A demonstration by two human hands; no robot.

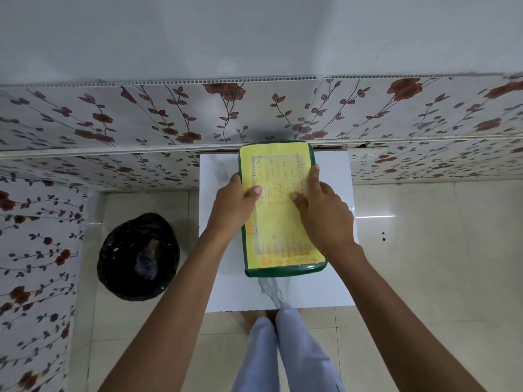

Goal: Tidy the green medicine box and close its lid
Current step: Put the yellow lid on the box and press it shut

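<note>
The green plastic medicine box (284,271) with rounded corners stands on a small white table (223,290) with a grey marble pattern, its far end close to the wall covered with red flower panels (113,117). Its lid (278,171) is down and carries a yellow paper sheet with orange and dark handwriting. The left hand (230,206) holds the left edge of the box, the thumb lying on top of the lid and the other fingers hidden down the side. The right hand (325,212) holds the right edge in the same way, thumb on the yellow sheet and one finger stretched along the rim. Both hands are closed around the box sides. A round bin with a black plastic bag (138,256) stands on the tiled floor, left of the table.
</note>
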